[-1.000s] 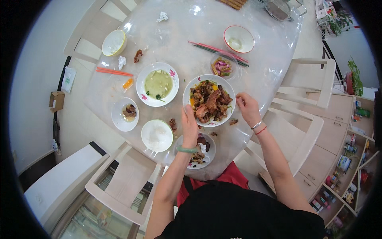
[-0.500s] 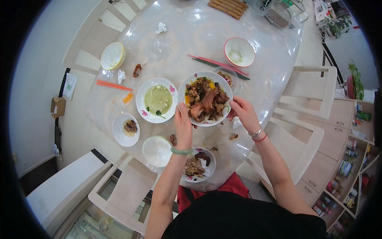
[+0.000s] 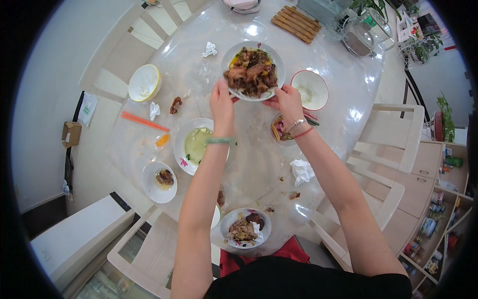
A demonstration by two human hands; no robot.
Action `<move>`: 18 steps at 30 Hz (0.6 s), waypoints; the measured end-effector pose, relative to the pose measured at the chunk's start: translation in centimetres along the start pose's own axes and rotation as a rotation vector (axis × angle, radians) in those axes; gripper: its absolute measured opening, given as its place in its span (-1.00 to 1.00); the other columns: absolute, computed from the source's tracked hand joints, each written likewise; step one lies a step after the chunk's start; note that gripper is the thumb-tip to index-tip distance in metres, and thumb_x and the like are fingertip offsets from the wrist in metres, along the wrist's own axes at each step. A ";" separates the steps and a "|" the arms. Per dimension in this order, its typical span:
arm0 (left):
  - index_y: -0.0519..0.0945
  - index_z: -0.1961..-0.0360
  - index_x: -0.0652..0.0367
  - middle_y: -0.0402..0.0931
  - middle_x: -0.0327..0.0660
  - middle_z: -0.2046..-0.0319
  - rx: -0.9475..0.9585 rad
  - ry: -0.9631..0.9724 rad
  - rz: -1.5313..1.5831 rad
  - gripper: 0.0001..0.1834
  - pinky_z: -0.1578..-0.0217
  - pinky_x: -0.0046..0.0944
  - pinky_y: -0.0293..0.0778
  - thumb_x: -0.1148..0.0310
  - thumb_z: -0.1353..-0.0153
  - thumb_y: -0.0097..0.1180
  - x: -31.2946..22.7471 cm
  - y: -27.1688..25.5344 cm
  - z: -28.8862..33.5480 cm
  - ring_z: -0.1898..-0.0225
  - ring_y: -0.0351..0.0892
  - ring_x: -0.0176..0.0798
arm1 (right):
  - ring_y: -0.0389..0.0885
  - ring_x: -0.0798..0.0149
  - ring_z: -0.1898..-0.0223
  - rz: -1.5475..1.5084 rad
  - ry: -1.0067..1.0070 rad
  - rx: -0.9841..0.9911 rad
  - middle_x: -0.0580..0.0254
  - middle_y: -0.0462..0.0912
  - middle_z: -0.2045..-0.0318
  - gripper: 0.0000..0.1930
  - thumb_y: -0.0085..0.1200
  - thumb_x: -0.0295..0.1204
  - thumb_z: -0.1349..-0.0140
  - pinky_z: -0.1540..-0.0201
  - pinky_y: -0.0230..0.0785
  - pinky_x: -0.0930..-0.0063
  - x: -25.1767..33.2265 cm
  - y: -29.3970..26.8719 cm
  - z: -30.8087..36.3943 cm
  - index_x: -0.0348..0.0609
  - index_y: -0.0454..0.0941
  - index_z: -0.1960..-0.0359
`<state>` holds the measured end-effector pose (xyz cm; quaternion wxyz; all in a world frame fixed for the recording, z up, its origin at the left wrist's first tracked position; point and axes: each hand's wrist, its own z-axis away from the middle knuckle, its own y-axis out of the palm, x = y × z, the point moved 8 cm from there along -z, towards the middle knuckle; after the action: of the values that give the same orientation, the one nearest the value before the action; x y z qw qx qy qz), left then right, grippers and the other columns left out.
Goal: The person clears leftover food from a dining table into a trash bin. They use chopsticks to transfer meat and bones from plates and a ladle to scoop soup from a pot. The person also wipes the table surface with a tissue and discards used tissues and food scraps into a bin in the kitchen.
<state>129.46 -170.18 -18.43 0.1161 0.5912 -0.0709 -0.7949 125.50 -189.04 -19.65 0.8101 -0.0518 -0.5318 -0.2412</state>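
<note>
- At the far left of the table (image 3: 251, 167), a yellow-rimmed bowl (image 3: 144, 77) is seen tilted slightly in view, and below it a pair of orange chopsticks (image 3: 144, 121) is laid beside a crumpled tissue (image 3: 154, 110).
- Nearer the person, a small white dish (image 3: 148, 187) is seen with a few brown pieces in it.
- A soup plate (image 3: 179, 149) with pale green liquid is partly covered by the left forearm.
- The near-left rim of a plate of meat (image 3: 281, 70) is gripped by the left hand (image 3: 222, 102), closed with the thumb at the edge; the fingers are mostly hidden underneath. A green bangle (image 3: 219, 141) is worn on this wrist.
- At the near edge, a bowl of scraps (image 3: 225, 224) is topped with a tissue.
- The plate of meat is held between both hands over the far middle of the table, food side up; whether the surface is touched by it cannot be told.
- Its near-right rim is pinched by the right hand (image 3: 289, 102), likewise closed, with some fingers tucked below. A silver bangle (image 3: 297, 123) and a red cord (image 3: 303, 133) are worn there.
- Beyond, a wooden trivet (image 3: 296, 24) is placed; nearer, a red-rimmed bowl (image 3: 311, 89) is set just beside the right hand.
- At the far right, a glass kettle (image 3: 366, 35) is seen.
</note>
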 end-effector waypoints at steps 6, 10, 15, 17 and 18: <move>0.34 -0.24 0.28 0.47 -0.22 -0.05 0.001 -0.022 0.073 -0.56 0.01 -0.28 0.42 0.33 -0.39 -0.15 2.0 2.4 -4.9 0.00 0.48 -0.34 | 0.67 0.05 0.20 -0.184 0.113 -0.175 -0.07 0.57 0.15 -0.78 -0.22 -0.64 -0.23 0.31 0.68 0.30 -2.6 0.6 -4.5 -0.54 0.41 0.16; 0.29 -0.28 0.30 0.43 -0.17 -0.12 0.052 -0.064 0.094 -0.51 -0.01 -0.29 0.41 0.43 -0.34 -0.13 3.3 2.7 -7.1 -0.04 0.45 -0.32 | 0.65 0.03 0.21 -0.240 0.130 -0.238 -0.09 0.53 0.10 -0.77 -0.21 -0.63 -0.24 0.29 0.68 0.28 -3.8 1.0 -5.9 -0.52 0.39 0.12; 0.27 -0.30 0.30 0.41 -0.19 -0.14 0.073 -0.084 0.028 -0.50 -0.03 -0.29 0.39 0.43 -0.34 -0.14 3.5 2.9 -7.9 -0.06 0.43 -0.32 | 0.56 -0.09 0.04 -0.297 0.165 -0.291 -0.15 0.43 -0.02 -0.74 -0.23 -0.66 -0.28 0.12 0.66 0.05 -3.8 1.9 -5.7 -0.53 0.26 0.01; 0.27 -0.30 0.29 0.41 -0.20 -0.14 0.088 -0.125 0.066 -0.50 -0.03 -0.29 0.39 0.42 -0.34 -0.14 3.9 3.1 -7.9 -0.07 0.42 -0.32 | 0.57 -0.07 0.07 -0.347 0.153 -0.256 -0.16 0.44 0.00 -0.73 -0.22 -0.64 -0.29 0.10 0.63 0.06 -4.1 1.9 -5.9 -0.51 0.26 -0.01; 0.26 -0.31 0.26 0.41 -0.22 -0.14 0.088 -0.156 0.005 -0.50 -0.04 -0.28 0.39 0.40 -0.36 -0.14 3.8 3.0 -7.6 -0.08 0.41 -0.32 | 0.59 -0.05 0.10 -0.403 0.146 -0.236 -0.16 0.46 0.03 -0.74 -0.22 -0.62 -0.29 0.13 0.64 0.10 -4.4 1.7 -6.0 -0.51 0.29 0.01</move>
<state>135.93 -173.90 -23.42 0.0860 0.5318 -0.1159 -0.8345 129.90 -188.15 -25.82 0.7701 -0.0212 -0.4397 -0.4617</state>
